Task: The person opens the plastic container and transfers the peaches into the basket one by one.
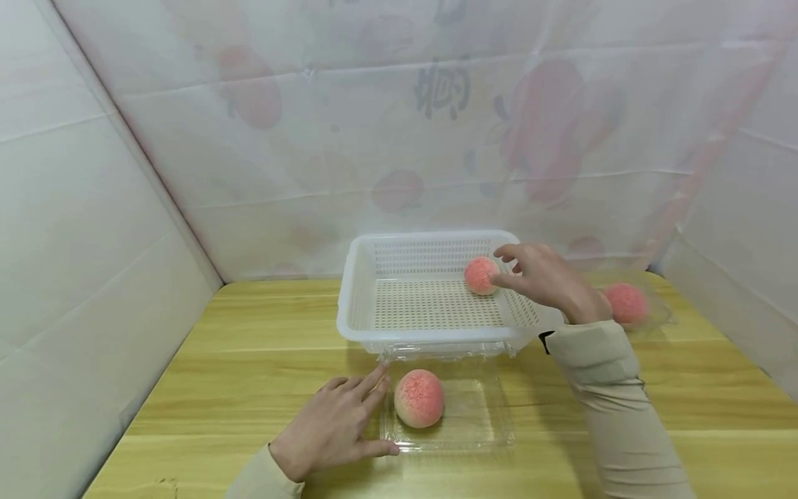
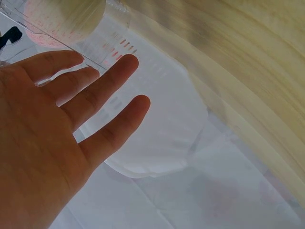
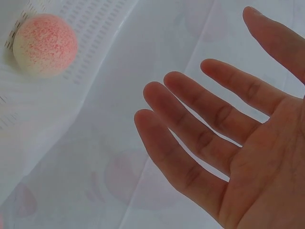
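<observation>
A pink-and-cream peach (image 1: 482,276) lies in the right part of a white slotted plastic basket (image 1: 430,335). My right hand (image 1: 541,278) is spread over the basket's right side, next to that peach. In the right wrist view the right fingers (image 3: 190,129) are apart from the peach (image 3: 45,45) and hold nothing. Nearer to me, another peach (image 1: 419,398) sits in the left part of a clear plastic box (image 1: 476,419). Beside this box's left edge my left hand (image 1: 337,424) rests with its fingers extended, the thumb tip at the front left corner.
To the right of the basket, partly behind the right forearm, a third peach (image 1: 627,303) sits in another clear container (image 1: 657,315). The wooden table (image 1: 249,360) is bounded by a printed cloth wall (image 1: 349,145) behind and pale walls at both sides.
</observation>
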Demonstrator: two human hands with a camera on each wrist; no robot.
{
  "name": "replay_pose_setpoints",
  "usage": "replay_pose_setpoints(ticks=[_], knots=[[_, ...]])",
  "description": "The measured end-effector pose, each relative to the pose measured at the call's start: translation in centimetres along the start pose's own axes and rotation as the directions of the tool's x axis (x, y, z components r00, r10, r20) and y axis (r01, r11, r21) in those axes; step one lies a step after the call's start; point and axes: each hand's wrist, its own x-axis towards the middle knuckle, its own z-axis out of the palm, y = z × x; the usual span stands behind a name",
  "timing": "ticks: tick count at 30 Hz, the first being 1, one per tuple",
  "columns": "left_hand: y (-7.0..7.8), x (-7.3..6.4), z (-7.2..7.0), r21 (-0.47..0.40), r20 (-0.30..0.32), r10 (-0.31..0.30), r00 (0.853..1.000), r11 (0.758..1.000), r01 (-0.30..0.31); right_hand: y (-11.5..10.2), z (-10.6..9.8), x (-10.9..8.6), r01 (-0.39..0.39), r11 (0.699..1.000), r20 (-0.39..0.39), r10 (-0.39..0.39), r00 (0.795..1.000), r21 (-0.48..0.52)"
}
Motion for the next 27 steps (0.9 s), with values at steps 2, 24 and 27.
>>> replay_pose_setpoints(ticks=[2,24,27], knots=[[0.0,0.0,0.0,-0.002,0.007,0.000,1.000,1.000,0.000,0.0,0.1,-0.3,0.008,1.000,-0.004,-0.008,1.000,-0.001],[-0.1,0.2,0.3,-0.011,0.047,-0.006,0.999,1.000,0.006,-0.4,0.7,-2.4,0.051,0.997,-0.063,-0.055,0.997,-0.060],[-0.2,0.1,0.3,-0.016,0.044,-0.003,0.999,1.000,0.004,-0.5,0.8,-2.6,0.066,0.997,-0.064,-0.069,0.996,-0.051]])
